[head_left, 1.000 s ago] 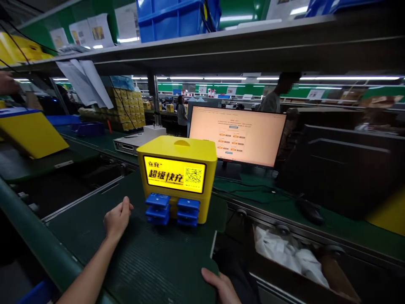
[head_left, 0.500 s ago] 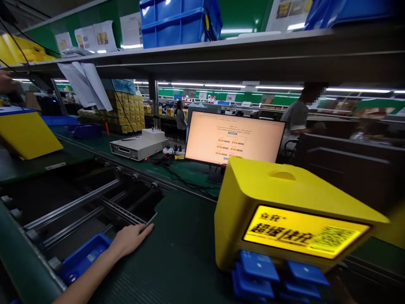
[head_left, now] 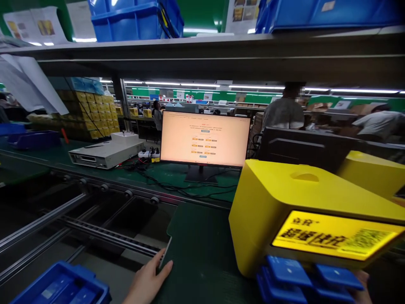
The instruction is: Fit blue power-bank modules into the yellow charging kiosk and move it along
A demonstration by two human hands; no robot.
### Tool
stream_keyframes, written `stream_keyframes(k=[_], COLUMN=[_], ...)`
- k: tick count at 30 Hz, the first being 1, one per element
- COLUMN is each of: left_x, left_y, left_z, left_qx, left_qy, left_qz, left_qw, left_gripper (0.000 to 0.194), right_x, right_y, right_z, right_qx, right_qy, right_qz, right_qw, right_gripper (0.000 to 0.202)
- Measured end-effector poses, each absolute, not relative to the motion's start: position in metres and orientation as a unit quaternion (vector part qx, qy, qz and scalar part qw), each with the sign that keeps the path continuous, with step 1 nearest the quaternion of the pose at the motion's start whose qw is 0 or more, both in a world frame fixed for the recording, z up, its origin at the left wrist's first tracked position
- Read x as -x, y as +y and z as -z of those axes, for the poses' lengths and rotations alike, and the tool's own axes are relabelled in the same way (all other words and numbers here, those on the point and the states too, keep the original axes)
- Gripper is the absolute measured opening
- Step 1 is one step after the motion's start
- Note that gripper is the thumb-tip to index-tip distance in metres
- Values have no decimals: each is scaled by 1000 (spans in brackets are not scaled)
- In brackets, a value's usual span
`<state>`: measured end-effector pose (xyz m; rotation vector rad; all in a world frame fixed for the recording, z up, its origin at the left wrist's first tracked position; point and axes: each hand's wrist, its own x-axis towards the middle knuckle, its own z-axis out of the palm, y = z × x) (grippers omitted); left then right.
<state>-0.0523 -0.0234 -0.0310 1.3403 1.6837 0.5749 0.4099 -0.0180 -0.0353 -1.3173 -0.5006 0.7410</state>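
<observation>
A yellow charging station [head_left: 284, 198] with a lit screen stands on a dark green pallet [head_left: 196, 249] at the lower right. Several blue power banks [head_left: 294, 276] stick out of its front slots. My left hand [head_left: 151, 279] lies on the pallet's near left corner, thumb on top and fingers along the edge. Only a sliver of my right hand [head_left: 363, 289] shows at the bottom right, under the power banks. Its grip is hidden.
Open conveyor rails [head_left: 95, 230] run left of the pallet, with a blue bin [head_left: 60, 287] below them. Behind stand a lit monitor [head_left: 205, 139], a grey instrument box [head_left: 104, 154] and cables. A second yellow station [head_left: 373, 173] sits at right. A shelf with blue crates [head_left: 136, 21] hangs overhead. People [head_left: 283, 112] work beyond.
The pallet with the yellow station has slid right along the line and now fills the lower right. My left hand stayed at its left edge. The blue bin came into view.
</observation>
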Motion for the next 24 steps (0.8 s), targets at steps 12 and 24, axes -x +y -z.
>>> stream_keyframes(k=[12,24], left_x=[-81,-120], left_y=[-26,-1], left_z=[20,27], left_qx=[-628,-527], left_qy=[555,533], left_qz=[-386,-532], left_qw=[386,395], left_gripper=[71,75], right_x=[-358,-378], right_y=[-1,-15], right_z=[38,-3], right_qx=[539,518], right_qy=[-299,-512], right_qz=[-414,-408], right_qw=[670,551], right_gripper=[79,88])
